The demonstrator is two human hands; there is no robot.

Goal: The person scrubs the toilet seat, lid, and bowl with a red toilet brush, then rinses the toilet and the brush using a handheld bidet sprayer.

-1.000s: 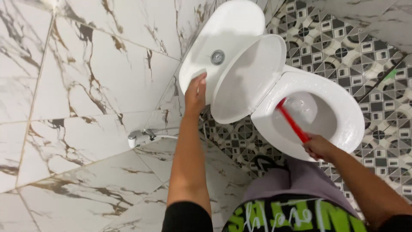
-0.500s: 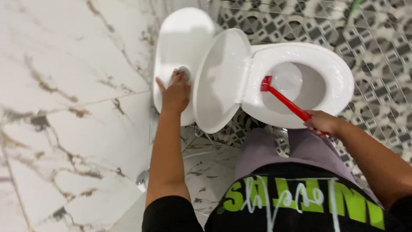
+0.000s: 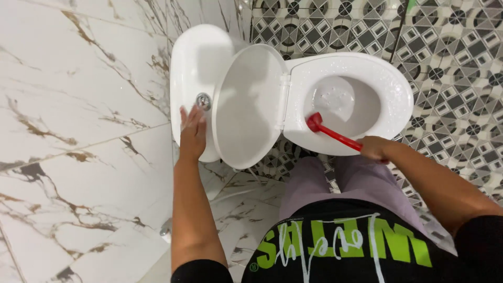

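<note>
A white toilet stands below me with its lid (image 3: 251, 105) raised against the tank (image 3: 196, 68). My left hand (image 3: 192, 133) rests flat on the tank top, fingers spread, just below the round chrome flush button (image 3: 203, 99). My right hand (image 3: 374, 148) grips the handle of a red toilet brush (image 3: 332, 131). The brush head lies on the near rim of the seat (image 3: 398, 94), at the edge of the wet bowl (image 3: 343, 105).
A marble-patterned tiled wall (image 3: 78, 131) fills the left side. The floor (image 3: 461, 78) has black, white and grey geometric tiles. A chrome water fitting (image 3: 165, 229) sticks out low on the wall. My lilac trousers (image 3: 361, 183) and black shirt fill the bottom.
My left hand has slid off the flush button and down the tank top. The brush head has come from inside the bowl to its near rim. The view has shifted.
</note>
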